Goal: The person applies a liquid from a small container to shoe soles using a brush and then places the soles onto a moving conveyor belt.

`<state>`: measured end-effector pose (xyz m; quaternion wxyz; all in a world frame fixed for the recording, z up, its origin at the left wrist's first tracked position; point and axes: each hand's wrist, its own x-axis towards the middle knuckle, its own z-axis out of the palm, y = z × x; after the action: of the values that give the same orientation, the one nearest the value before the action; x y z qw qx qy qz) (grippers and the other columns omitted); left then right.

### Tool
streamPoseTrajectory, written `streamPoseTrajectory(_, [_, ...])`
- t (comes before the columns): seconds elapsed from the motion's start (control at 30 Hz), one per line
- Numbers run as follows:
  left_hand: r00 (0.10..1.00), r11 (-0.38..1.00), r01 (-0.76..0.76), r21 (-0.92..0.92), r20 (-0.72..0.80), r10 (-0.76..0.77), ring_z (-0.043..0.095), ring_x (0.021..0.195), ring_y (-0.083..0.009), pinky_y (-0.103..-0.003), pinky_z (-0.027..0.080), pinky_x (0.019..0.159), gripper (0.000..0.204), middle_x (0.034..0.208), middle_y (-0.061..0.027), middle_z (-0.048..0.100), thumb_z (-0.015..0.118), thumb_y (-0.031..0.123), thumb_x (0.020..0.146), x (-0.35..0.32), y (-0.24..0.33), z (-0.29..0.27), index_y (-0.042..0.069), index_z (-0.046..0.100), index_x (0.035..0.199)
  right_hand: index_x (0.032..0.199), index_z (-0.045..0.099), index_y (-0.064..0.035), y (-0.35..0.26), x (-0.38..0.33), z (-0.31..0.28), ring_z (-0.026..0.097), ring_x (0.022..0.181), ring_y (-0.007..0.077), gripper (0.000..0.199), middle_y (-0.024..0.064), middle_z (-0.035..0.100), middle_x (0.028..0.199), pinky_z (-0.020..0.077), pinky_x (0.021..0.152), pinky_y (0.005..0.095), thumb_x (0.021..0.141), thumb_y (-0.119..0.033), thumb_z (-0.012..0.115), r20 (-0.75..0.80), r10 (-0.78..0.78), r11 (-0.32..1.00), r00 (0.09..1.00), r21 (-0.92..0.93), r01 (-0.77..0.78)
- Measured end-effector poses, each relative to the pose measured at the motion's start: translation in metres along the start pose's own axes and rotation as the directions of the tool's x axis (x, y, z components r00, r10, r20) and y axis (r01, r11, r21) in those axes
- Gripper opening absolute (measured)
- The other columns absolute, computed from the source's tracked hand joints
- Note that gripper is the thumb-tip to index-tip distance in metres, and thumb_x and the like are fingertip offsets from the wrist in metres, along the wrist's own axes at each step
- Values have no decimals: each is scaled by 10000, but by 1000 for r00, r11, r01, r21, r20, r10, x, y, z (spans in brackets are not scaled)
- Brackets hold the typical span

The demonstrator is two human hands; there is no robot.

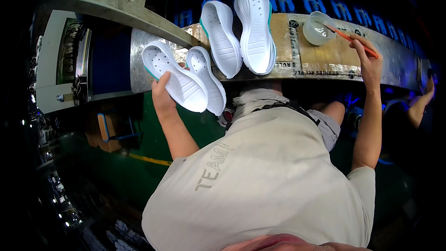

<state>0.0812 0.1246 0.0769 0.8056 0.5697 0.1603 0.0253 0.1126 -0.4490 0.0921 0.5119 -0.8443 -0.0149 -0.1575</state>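
Observation:
My left hand (163, 94) grips two white shoe soles at the left of the bench. The nearer shoe sole (179, 83) has small holes and a green edge; the other shoe sole (206, 81) lies behind it. Between my hands, a pair of white soles rests on the bench: a left one (224, 42) and a larger-looking right one (256, 32). In my right hand (369, 62) is an orange-handled brush (355, 40), its tip over or in a translucent cup (317, 35) of clear liquid. The brush's tip is hard to make out.
Flattened cardboard (325, 60) covers part of the metal bench (397, 67). A grey metal beam (116, 13) slants above the bench's left side. Blue fixtures (341, 10) line the far edge. Another person's arm (422, 102) shows at the far right.

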Motion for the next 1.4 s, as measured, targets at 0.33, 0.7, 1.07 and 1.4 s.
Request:
streamPoseTrajectory(0.33, [683,756,448,-476,729,54,531,1301,-613,-617,542,1038,968,1521,-458,370,629,443,885,-30,-9,125,-49,238,1621,1157,762,21,-55,7,-2,714,963,167,221,103,773,1046,532,899,283,1015,-129,685,-9,-92,991,996,94,93])
streamPoseTrajectory(0.7, [373,590,800,-112,863,-341,698,1045,-536,-436,699,638,827,1234,-432,522,492,492,1038,-44,-8,180,-134,278,1534,1045,798,-34,-127,24,-7,643,811,203,185,57,736,848,529,747,329,898,-145,799,421,-608,774,673,123,622])
streamPoseTrajectory(1.07, [369,723,689,-44,880,-298,751,981,-410,-459,664,799,702,1148,-340,658,536,464,1036,-41,-13,199,-80,429,1467,1026,818,-77,-103,20,-3,668,853,183,165,37,761,885,556,741,312,898,-177,797,254,-579,792,775,-51,609])
streamPoseTrajectory(1.4, [683,981,104,-165,728,50,732,1052,-308,-422,640,880,705,1200,-228,676,380,559,1065,-21,1,228,-22,481,1452,1003,817,-52,-129,-43,16,667,781,177,144,57,752,841,548,680,295,888,-139,813,225,-479,878,849,96,470])
